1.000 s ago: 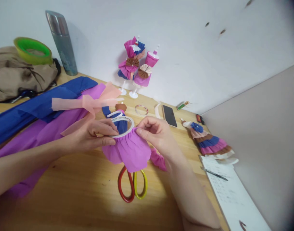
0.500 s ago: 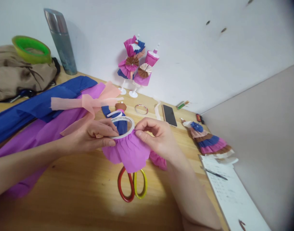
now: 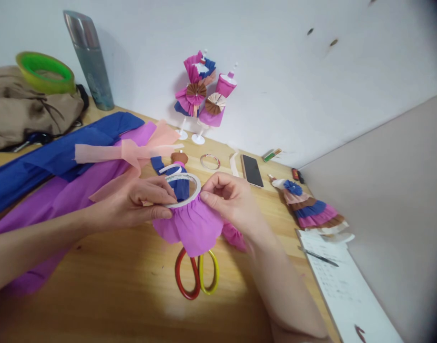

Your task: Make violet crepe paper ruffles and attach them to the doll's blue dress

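- Left hand [image 3: 150,197]: fingers nearly closed, thumb against fingertips, pinching the near-left rim of the white tape roll.
- Right hand [image 3: 232,200]: thumb and forefinger brought together on the gathered top edge of the purple paper, beside the roll's right rim.
- White tape roll [image 3: 197,188]: between the two sets of fingertips; a loose white strip curls at its far side.
- Purple paper [image 3: 193,226]: pleated, fanning down from the roll's near rim, between and below the fingers.
- Scissors [image 3: 196,276]: red and yellow handles, nearer the wearer than the fingers; blades hidden.
- Pink crumpled piece [image 3: 234,236]: just below the right fingers, partly covered.
- Phone [image 3: 252,170]: beyond the right fingers.
- Layered paper dress [image 3: 313,207]: well to the right of the right fingers.
- Peach strip [image 3: 132,151]: beyond the left fingers.
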`<state>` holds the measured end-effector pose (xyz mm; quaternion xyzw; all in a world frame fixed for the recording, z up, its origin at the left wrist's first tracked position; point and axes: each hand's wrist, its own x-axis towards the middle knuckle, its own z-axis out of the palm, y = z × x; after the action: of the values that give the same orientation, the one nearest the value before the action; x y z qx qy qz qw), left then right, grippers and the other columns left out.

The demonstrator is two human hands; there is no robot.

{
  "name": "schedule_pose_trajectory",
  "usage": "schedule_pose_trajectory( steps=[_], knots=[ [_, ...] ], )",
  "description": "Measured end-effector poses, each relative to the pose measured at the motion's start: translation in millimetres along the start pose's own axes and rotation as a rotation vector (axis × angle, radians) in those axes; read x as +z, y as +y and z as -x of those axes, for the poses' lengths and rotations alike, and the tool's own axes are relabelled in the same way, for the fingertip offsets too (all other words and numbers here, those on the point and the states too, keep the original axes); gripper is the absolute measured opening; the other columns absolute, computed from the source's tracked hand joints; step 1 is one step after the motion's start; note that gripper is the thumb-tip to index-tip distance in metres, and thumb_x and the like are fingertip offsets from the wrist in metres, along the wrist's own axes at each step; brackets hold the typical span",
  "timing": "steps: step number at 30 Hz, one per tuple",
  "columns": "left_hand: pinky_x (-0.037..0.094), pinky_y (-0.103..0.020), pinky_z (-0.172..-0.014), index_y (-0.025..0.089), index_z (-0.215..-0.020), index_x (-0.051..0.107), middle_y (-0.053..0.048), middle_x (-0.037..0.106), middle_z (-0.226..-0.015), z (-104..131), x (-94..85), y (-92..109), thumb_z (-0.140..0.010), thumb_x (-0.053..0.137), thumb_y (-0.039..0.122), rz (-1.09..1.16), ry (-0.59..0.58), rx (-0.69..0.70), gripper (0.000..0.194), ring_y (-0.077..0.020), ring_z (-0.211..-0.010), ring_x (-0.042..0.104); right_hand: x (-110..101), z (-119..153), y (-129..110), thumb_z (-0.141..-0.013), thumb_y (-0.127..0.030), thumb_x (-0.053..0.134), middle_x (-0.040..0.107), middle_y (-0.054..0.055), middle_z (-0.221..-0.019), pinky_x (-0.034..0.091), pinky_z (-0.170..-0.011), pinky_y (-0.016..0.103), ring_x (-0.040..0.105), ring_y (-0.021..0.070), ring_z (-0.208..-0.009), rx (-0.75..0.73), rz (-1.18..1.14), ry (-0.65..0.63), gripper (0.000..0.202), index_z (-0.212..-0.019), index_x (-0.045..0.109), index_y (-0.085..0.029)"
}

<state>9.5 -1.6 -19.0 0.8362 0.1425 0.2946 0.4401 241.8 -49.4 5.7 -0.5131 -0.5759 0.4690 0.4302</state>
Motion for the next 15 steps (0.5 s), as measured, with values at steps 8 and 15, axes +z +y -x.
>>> schedule_pose_trajectory(
  steps=[8, 15],
  knots=[
    [0.051, -0.034, -0.095, 0.017, -0.094, 0.077, -0.009, 0.073, -0.092, 0.2, -2.9, 2.6, -0.094, 0.062, 0.026, 0.044, -0.132, 0.061, 0.017, -0.0221, -0.100, 0.065, -2.3, -6.7, 5.1, -0.057, -0.029, 0.087, 0.046, -0.008, -0.061, 0.031, -0.052, 0.022, 0.041, 0.0081, -0.055, 0.131, -0.240, -0.175, 0.046, -0.065, 0.043, -0.021],
    [0.048, -0.039, -0.099, 0.017, -0.103, 0.078, -0.010, 0.076, -0.088, -2.6, -8.2, -6.5, -0.094, 0.062, 0.033, 0.204, -0.162, 0.139, 0.025, -0.0251, -0.099, 0.066, -4.7, -9.6, 10.6, -0.059, -0.033, 0.090, 0.048, -0.008, -0.057, 0.027, -0.050, 0.020, 0.037, 0.0053, -0.051, 0.156, -0.460, -0.316, 0.051, -0.061, 0.041, -0.019]
  ],
)
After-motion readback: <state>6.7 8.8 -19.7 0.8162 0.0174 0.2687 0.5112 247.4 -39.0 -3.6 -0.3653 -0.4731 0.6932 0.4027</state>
